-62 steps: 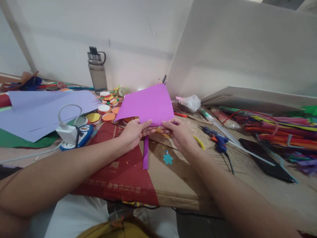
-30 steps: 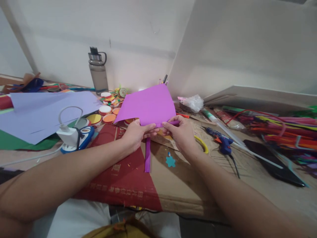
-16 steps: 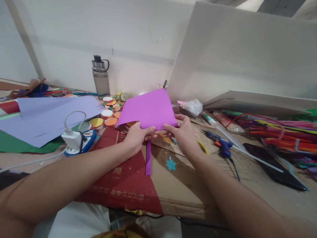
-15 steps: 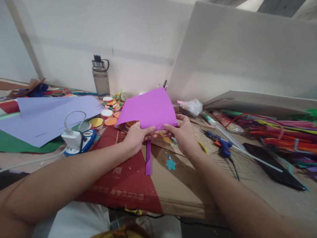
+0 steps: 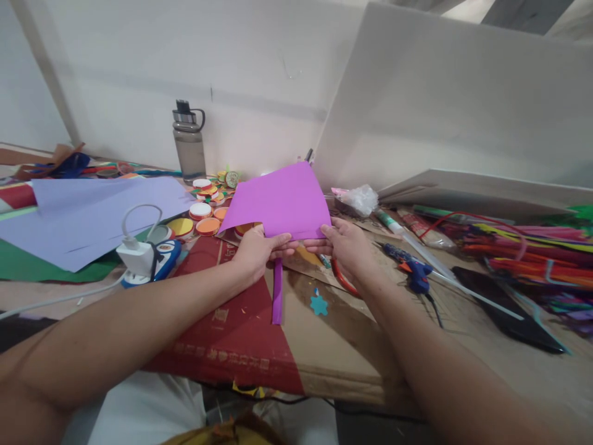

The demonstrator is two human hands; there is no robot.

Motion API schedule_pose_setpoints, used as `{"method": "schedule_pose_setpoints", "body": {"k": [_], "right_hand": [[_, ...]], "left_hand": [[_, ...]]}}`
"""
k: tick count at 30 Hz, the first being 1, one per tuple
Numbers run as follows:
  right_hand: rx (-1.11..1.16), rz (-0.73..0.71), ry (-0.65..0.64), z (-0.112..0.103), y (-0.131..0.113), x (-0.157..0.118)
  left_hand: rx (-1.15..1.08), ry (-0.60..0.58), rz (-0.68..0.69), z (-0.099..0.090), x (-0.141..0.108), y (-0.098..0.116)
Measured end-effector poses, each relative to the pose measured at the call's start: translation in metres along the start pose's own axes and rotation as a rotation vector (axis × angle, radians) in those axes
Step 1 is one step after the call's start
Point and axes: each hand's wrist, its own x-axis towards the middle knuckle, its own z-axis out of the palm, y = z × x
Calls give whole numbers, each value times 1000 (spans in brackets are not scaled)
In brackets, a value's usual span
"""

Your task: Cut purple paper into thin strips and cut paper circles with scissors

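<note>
A sheet of purple paper (image 5: 280,198) is held up above the table by its near edge, which looks folded over in a narrow band. My left hand (image 5: 259,250) pinches this edge left of its middle, thumb on top and fingers beneath. At the right corner, my right hand (image 5: 340,244) grips the same edge in the same way. Under my left hand a narrow purple paper strip (image 5: 277,293) lies on the cardboard. A small teal star-like cutout (image 5: 319,305) rests to its right. Part of an orange-red ring-shaped handle (image 5: 343,279) shows beside my right wrist.
A blue glue gun (image 5: 417,275) and a dark phone-like slab (image 5: 504,309) lie at right, near colourful pipe cleaners (image 5: 519,247). On the left are a power strip with a charger (image 5: 139,256), lavender paper (image 5: 97,216), round lids (image 5: 201,211) and a water bottle (image 5: 189,145).
My right hand has slid right along the near edge, from close to my left hand to the corner. The orange-red handle has come into view.
</note>
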Motion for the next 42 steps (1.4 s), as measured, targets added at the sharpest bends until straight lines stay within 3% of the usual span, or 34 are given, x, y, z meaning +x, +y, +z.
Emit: {"method": "schedule_pose_setpoints", "body": {"k": [7,14,25,31,38,42], "right_hand": [[38,51,-19,-9,-3,-1],[-144,8,-3,-9,1,-7],[-171,-13,48,-5,-3,-9],[-219,-87,43,-3,-1,-12],[-297,-195,47,0,0,-15],[-219,-188,5,-5,-4,-14]], "left_hand": [[33,5,54,-6,3,-3],[34,-21,103,-5,2,-3],[-7,-45,18,-4,-1,2],[-125,-137,-51,-5,0,-1],[-46,-40,-34,1,-1,6],[-18,-55,-45,2,-1,9]]}}
